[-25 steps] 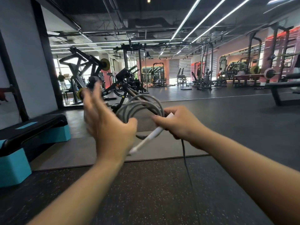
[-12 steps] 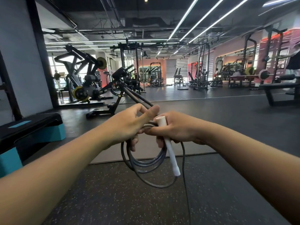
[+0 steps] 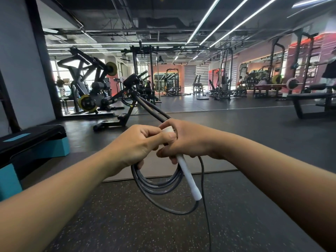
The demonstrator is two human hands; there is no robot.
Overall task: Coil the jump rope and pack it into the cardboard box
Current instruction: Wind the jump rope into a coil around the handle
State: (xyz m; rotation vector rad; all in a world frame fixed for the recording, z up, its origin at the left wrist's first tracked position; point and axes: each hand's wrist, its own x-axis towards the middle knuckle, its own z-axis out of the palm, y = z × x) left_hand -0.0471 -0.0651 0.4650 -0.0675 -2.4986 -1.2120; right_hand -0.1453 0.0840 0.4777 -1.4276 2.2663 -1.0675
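Observation:
The jump rope is a dark grey cord (image 3: 160, 186) wound in several loops that hang below my hands, with a white handle (image 3: 189, 179) slanting down to the right. My left hand (image 3: 134, 148) grips the top of the coil, thumb pressed by the handle's upper end. My right hand (image 3: 189, 140) holds the white handle together with the loops. One loose strand (image 3: 206, 211) drops from my right hand toward the floor and leaves the frame at the bottom. No cardboard box is in view.
Speckled black rubber floor (image 3: 127, 224) lies below, with a grey mat (image 3: 209, 166) ahead. A black and teal step platform (image 3: 32, 142) stands at the left. A black exercise machine (image 3: 131, 99) is straight ahead, a bench (image 3: 312, 102) at the right, racks beyond.
The coil went from held up in front to hanging below my hands. My left hand, open a second ago, closed on the coil's top beside my right hand. The view moved slightly.

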